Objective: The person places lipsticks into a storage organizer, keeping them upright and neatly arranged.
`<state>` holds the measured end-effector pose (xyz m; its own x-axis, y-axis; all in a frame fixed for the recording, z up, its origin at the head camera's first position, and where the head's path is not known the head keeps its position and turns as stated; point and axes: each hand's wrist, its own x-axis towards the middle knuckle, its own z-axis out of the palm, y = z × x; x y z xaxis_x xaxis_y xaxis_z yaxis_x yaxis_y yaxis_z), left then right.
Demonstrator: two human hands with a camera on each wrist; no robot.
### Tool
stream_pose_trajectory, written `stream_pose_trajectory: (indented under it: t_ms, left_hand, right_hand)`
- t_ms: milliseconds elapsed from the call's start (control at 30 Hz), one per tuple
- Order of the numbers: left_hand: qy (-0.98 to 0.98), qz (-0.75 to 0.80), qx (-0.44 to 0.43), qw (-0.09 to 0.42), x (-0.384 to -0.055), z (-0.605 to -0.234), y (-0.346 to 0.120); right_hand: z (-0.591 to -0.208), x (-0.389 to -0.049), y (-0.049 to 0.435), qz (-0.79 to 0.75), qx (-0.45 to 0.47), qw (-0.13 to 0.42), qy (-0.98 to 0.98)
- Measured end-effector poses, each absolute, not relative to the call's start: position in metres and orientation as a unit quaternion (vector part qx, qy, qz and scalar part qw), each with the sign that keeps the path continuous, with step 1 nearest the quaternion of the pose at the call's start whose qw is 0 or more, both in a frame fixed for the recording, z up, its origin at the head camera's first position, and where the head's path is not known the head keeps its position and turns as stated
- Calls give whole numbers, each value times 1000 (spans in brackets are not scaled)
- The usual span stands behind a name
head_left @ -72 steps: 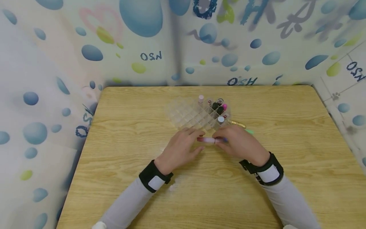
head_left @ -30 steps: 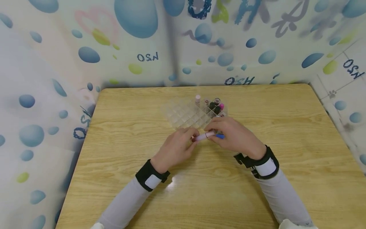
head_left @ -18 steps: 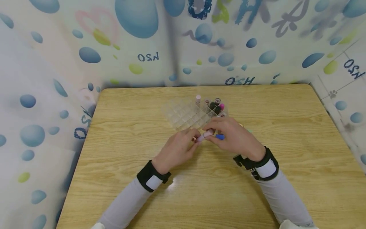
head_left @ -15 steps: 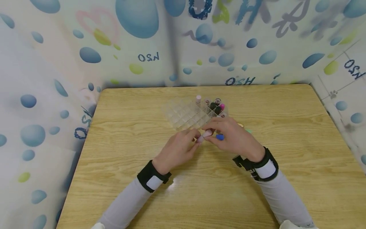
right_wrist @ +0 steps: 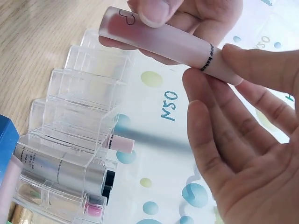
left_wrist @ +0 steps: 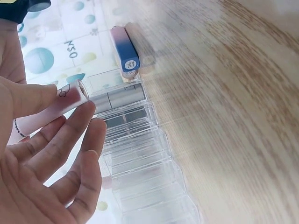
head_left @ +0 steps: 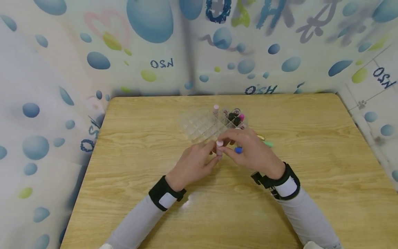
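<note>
A frosted pink lip gloss tube, with a reddish end and a paler pink cap, is held between both hands. In the head view the tube stands nearly upright in front of the organizer. My left hand pinches its reddish end between thumb and fingers, as the left wrist view shows. The cap end is pinched by my right hand, its thumb on one side and fingertips on the other. Behind both hands stands the clear plastic lipstick organizer, with tubes in its right-hand cells.
A blue and pink box lies on the table by the organizer's right end. Partly behind my right hand are a gold tube and a green item. One pink-capped tube stands in a back cell. Patterned sheeting surrounds the table.
The lip gloss tube has turned from lying sideways to nearly upright, its cap toward the organizer. Both hands have come closer together and keep their hold on it.
</note>
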<state>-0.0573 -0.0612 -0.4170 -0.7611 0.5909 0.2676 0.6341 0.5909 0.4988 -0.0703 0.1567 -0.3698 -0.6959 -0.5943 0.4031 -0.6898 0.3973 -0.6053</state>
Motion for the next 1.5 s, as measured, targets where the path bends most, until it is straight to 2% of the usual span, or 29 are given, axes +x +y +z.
stream_pose_trajectory:
  t_ms: [300, 567, 667, 1100, 1500]
  left_hand:
    - [-897, -305, -318, 29, -62, -413, -82]
    - [-915, -301, -244, 110, -88, -410, -113]
    - [-919, -292, -231, 126, -96, -415, -120]
    - [-920, -296, -234, 110, -107, -426, -123]
    - [-915, -279, -259, 133, -108, -427, -121]
  right_hand:
    - [-374, -65, 160, 409, 379, 96, -824]
    - [-369, -71, 159, 413, 385, 115, -817]
    - [-368, -73, 158, 409, 383, 119, -819]
    - [-366, -75, 157, 412, 376, 131, -820]
    - [-368, -89, 160, 397, 375, 178, -818]
